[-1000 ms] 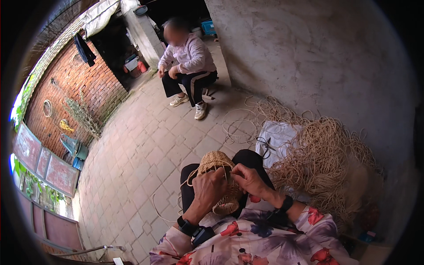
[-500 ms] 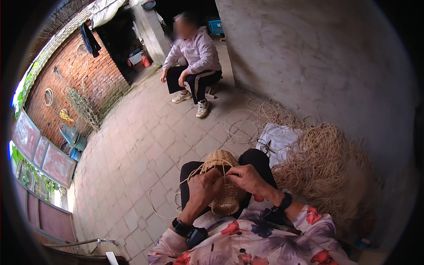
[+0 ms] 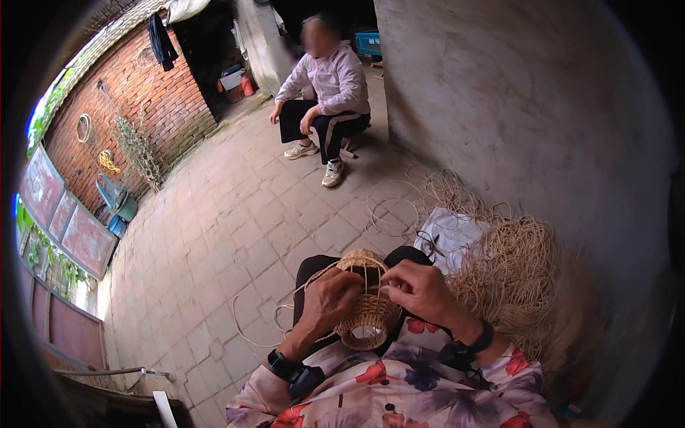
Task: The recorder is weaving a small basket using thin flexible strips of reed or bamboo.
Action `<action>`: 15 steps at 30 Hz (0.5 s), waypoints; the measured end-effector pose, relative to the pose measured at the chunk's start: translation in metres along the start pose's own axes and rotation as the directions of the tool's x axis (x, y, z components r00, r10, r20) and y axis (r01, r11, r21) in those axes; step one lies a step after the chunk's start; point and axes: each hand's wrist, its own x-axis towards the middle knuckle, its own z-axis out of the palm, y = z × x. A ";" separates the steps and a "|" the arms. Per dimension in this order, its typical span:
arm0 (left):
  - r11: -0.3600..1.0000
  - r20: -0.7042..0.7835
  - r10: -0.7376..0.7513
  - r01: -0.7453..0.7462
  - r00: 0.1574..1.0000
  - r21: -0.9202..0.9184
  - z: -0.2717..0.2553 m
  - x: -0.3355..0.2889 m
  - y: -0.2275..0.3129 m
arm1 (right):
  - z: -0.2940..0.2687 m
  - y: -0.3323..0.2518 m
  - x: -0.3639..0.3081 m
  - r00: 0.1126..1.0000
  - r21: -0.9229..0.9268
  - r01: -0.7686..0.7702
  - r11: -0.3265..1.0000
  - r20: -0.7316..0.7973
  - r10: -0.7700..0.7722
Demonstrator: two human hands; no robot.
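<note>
basket point(image 3: 367, 312) sits in the lap point(image 3: 310, 269) between both hands; weaving seems the step in hand. right fingers point(image 3: 404, 275) look clamped on a strand point(image 3: 379, 285); left fingers point(image 3: 344, 284) are curled, their hold hidden. next move likely calls for drawing the strand snug.

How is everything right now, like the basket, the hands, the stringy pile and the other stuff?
Woven basket: unfinished-looking, bare strands crossing a gap
Left hand: curled at the basket's left; grip hidden
Right hand: fingers bent beside the gap; grip unclear
Cord pile: loose, tangled
White sheet: spread out, partly covered
Dark tool: lying down; open or shut unclear
Dark garment: hanging
Other person: sitting
</note>
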 end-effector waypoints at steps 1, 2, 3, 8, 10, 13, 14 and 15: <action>1.000 -0.004 -0.012 0.012 1.000 0.001 0.000 0.001 0.002 | -0.015 -0.027 0.007 0.999 0.094 -0.050 0.994 -0.002 0.051; 0.999 -0.022 -0.035 0.035 0.999 0.014 0.001 0.001 0.005 | -0.032 -0.051 0.014 0.998 0.185 0.056 0.981 0.009 -0.059; 0.998 -0.039 -0.058 0.059 0.998 0.028 0.002 0.000 0.005 | -0.048 -0.074 0.019 0.986 0.277 0.159 0.948 0.009 -0.168; 0.996 -0.001 0.021 -0.021 1.000 0.084 0.007 0.004 0.005 | -0.096 -0.148 0.014 0.755 0.950 -0.204 0.237 0.307 -0.579; 0.982 0.021 -0.004 0.000 1.000 0.190 0.007 0.001 0.007 | -0.095 -0.158 0.014 0.678 0.972 -0.172 0.158 0.233 -0.697; 0.973 0.041 -0.035 0.025 0.999 0.230 0.013 0.006 0.017 | -0.093 -0.165 0.007 0.656 0.982 -0.129 0.137 0.188 -0.731; 0.976 0.035 -0.009 0.001 0.999 0.216 0.017 0.007 0.013 | -0.093 -0.166 0.006 0.658 0.984 -0.113 0.139 0.179 -0.731; 0.977 0.035 -0.003 -0.005 0.999 0.213 0.021 0.010 0.011 | -0.093 -0.167 0.006 0.660 0.984 -0.104 0.145 0.177 -0.730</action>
